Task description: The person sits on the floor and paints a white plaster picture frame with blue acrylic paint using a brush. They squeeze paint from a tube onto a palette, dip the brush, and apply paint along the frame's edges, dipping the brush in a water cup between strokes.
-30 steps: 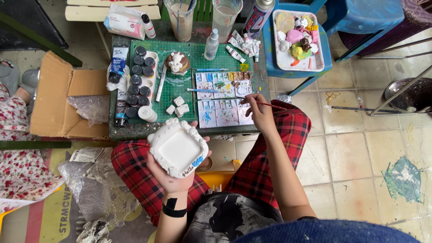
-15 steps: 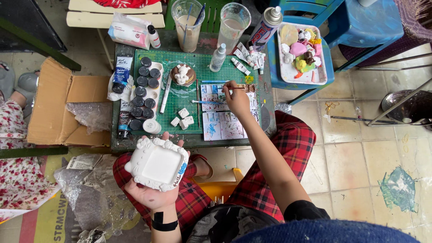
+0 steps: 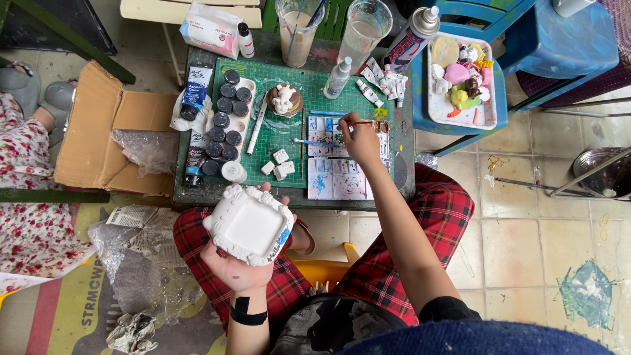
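Your left hand (image 3: 240,266) is cradling a white square dish with a scalloped, moulded rim (image 3: 250,225) over your lap, fingers curled under it and thumb on the near edge — you are keeping its hollow face tilted up toward you, with a dab of blue showing on its right rim. Your right hand (image 3: 360,137) is reaching out to the far side of the low table, fingers pinched shut around a thin paintbrush (image 3: 355,122) whose tip is pointing left over the paint-smeared palette sheets (image 3: 336,167), apparently so the bristles can be meeting the colour there. Those sheets are lying on a green cutting mat (image 3: 289,125), which is guarding the table top from paint. Left of the mat, a white tray of dark-capped paint pots (image 3: 227,125) is sitting within easy reach; several small white blocks (image 3: 279,164) are lying near the mat's middle, and a brown round piece with a white figure on it (image 3: 284,100) is standing farther back. Two tall plastic cups of cloudy water (image 3: 332,29) are standing at the far edge — handy for rinsing, it seems. To the right, a blue stool is carrying a white tray of painted pastel figures (image 3: 460,82). An open cardboard box with bubble wrap (image 3: 112,138) is lying on the floor at left.
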